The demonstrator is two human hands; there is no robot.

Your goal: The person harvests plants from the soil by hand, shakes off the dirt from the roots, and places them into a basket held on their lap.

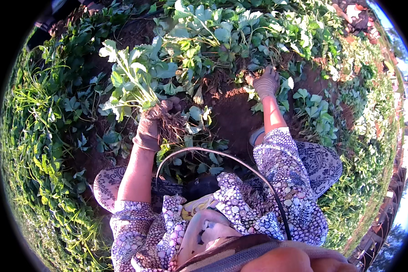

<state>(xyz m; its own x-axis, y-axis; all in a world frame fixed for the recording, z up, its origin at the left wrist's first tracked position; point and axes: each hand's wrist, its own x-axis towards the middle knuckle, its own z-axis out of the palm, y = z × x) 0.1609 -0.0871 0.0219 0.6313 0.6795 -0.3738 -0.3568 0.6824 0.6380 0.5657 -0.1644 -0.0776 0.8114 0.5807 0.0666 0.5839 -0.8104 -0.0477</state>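
Note:
My left hand, in a soil-stained knit glove, is closed around the base of a bunch of leafy green plants. Brown, soil-covered roots hang out beside the glove. Farther right, my right hand, gloved as well, reaches down among leaves and stems at the edge of a bare soil patch. Its fingertips are partly lost in the plants, so whether they grip a stem does not show.
Rows of low leafy plants surround me. Loose plants with roots lie near the soil patch. Parts of other people show at the upper left and upper right. A thin curved cord crosses the view above my lap.

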